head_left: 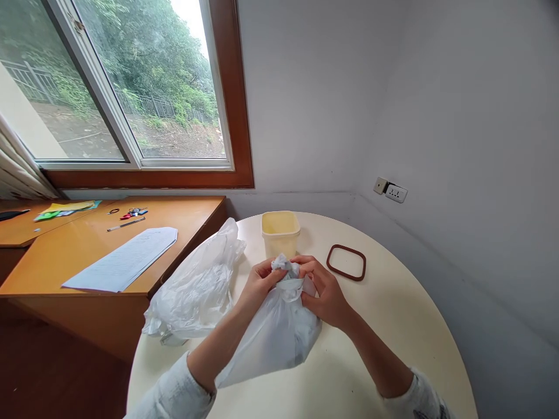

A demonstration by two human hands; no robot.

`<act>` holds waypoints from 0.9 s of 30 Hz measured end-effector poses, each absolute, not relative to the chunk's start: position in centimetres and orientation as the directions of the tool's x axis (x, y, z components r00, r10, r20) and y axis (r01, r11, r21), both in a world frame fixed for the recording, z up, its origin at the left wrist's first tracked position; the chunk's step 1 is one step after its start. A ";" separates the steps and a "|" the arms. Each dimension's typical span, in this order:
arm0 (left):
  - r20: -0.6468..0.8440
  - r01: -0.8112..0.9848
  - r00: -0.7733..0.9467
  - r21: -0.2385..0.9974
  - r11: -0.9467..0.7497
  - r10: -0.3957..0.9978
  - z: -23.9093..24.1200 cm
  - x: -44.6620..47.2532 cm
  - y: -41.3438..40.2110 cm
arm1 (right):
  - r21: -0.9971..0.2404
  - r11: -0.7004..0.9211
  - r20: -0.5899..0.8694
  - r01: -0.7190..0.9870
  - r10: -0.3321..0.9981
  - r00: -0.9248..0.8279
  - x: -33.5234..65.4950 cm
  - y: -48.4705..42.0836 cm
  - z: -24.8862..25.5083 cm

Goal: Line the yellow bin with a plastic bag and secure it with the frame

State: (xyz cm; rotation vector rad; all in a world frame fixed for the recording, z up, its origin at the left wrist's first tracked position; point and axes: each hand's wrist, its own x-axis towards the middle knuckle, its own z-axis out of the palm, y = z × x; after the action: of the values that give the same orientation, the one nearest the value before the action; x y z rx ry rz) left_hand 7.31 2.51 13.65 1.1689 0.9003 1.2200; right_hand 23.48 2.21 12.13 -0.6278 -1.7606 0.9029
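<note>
A white plastic bag [275, 334] lies on the round cream table [393, 326] in front of me, bunched at its top. My left hand [258, 285] pinches the gathered neck from the left. My right hand [325, 294] grips the same neck from the right, fingers curled round it. Both hands are closed on the bag. What is inside the bag is hidden.
A second crumpled clear plastic bag [196, 285] lies at the table's left edge. A pale yellow open tub [280, 233] stands behind my hands, a brown ring-shaped lid frame [346, 262] to its right. A wooden desk [87, 250] with papers stands left, under a window.
</note>
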 end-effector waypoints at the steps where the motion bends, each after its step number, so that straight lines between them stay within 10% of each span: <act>1: 0.080 -0.204 0.144 0.978 -0.050 0.986 13.7 7.2 2.6 | -0.809 0.588 0.542 0.025 0.761 -0.357 23.5 2.2 11.9; 16: 0.378 0.199 0.225 0.884 -0.422 0.898 14.8 7.5 2.9 | -0.938 0.327 0.238 0.113 0.846 -0.477 23.4 2.1 12.3; 27: 0.060 0.152 0.044 0.986 -0.066 0.997 11.5 5.6 1.3 | -0.869 0.436 0.447 0.235 0.894 -0.005 31.0 11.1 14.6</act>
State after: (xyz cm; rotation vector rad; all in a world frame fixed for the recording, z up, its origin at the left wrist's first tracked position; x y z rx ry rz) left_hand 5.58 1.30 11.54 1.3886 1.2613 1.1493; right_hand 30.99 11.09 14.64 -1.0383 -1.5206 0.7067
